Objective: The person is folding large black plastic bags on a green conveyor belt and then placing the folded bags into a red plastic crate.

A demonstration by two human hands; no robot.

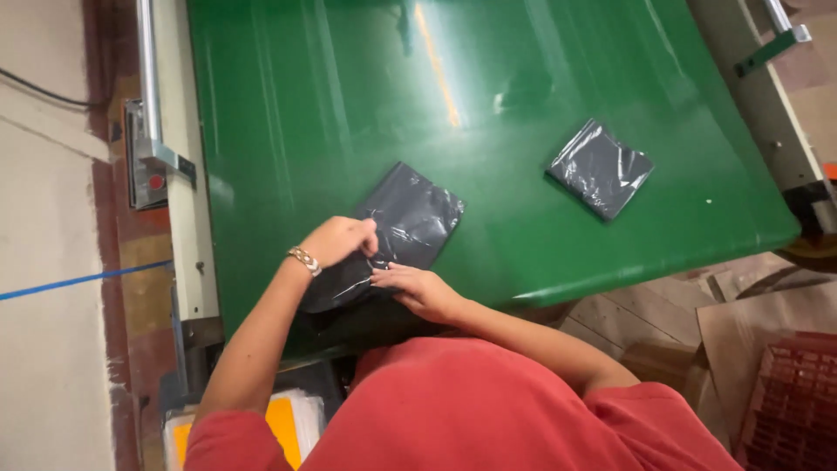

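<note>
Lying on the green table (540,113) at its near edge, dark plastic-wrapped packet (397,231) runs diagonally up-right from both hands | left hand (338,242) curled, pinching its near-left edge | right hand (418,288) flat, fingers pressed on lower edge | second packet (600,168) well apart, right.

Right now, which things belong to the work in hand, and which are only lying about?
In hand: dark plastic-wrapped packet on the green table, touched by left hand and right hand.
Lying about: second dark packet, red crate, cardboard.
</note>
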